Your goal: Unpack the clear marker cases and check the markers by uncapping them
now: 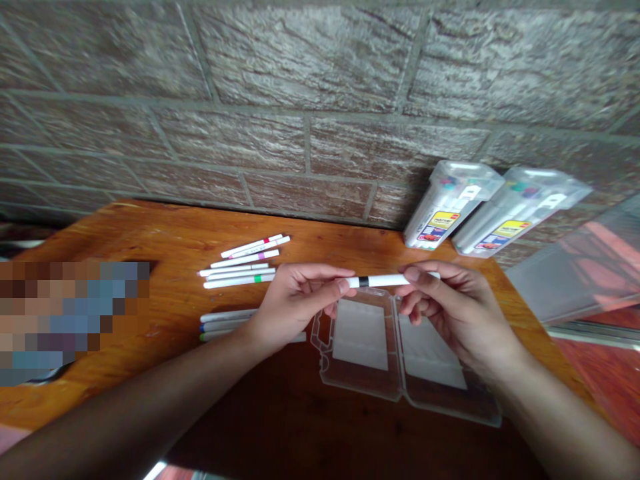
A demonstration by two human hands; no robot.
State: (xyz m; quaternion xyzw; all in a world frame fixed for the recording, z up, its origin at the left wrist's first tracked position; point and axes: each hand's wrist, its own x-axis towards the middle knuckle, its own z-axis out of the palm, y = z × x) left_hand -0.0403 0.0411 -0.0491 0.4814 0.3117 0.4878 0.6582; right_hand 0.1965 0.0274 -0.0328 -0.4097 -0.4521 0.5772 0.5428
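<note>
A white marker with a black band (pixel 383 281) is held level between my two hands. My left hand (pixel 300 300) pinches its left end with thumb and fingers. At the other end, my right hand (pixel 447 303) grips the white barrel. Beneath the marker lies an opened clear plastic case (pixel 401 373) with white paper in both halves; my hands cover part of its far edge. Left of my left hand rest several white markers (pixel 245 259) with red, purple and green bands. Nearer to me, more markers (pixel 225 327) are partly hidden by my left wrist.
Two closed clear marker cases (pixel 440 213) with yellow labels stand against the brick wall (pixel 310 67) at the back right. The wooden table (pixel 165 233) ends at the wall. A pixelated area covers its left side. A translucent panel (pixel 580 267) is at the right.
</note>
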